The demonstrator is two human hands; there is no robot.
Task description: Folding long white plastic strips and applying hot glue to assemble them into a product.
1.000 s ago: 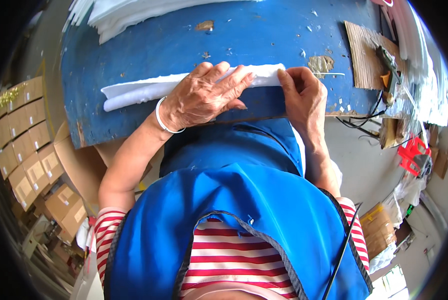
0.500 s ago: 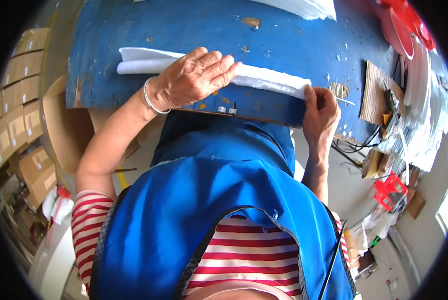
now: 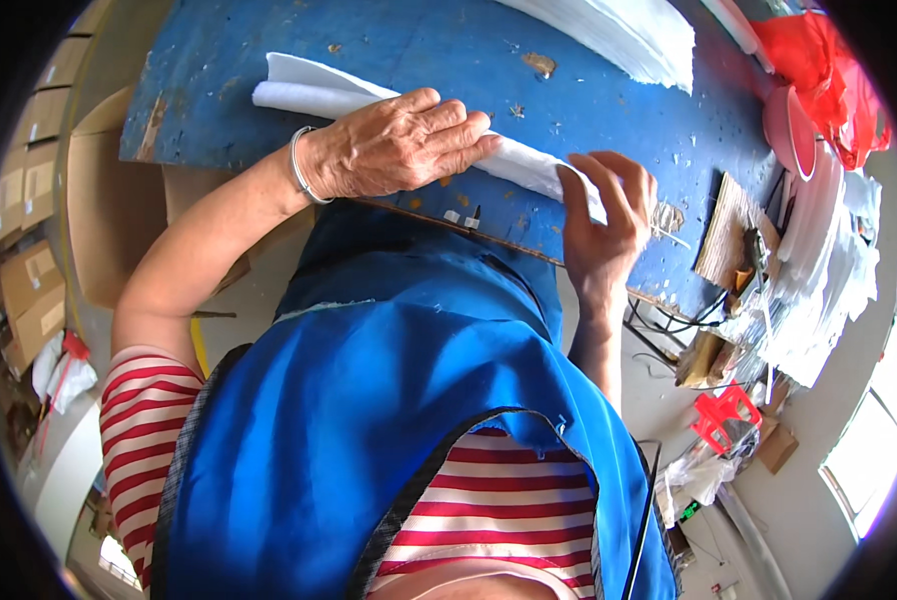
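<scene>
A long folded strip of white padding [image 3: 314, 92] lies across a worn blue table [image 3: 439, 50] near its front edge. My left hand [image 3: 399, 145], with a bracelet on the wrist, lies flat on the strip's middle and presses it down. My right hand [image 3: 609, 215] grips the strip's right end between fingers and thumb. The part of the strip under my left hand is hidden. I wear a blue apron over a red and white striped shirt.
A stack of white sheets [image 3: 629, 35] sits at the table's far side. A pink bowl [image 3: 794, 130] and red plastic [image 3: 834, 70] are at the right, above a wooden block [image 3: 724, 230] with cables. Cardboard boxes [image 3: 29, 250] stand on the left floor; a red stool [image 3: 724, 415] is at the lower right.
The view has swung, so the table appears tilted. My hands have moved apart along the strip: the left stays pressed on the middle, the right has gone to the right end.
</scene>
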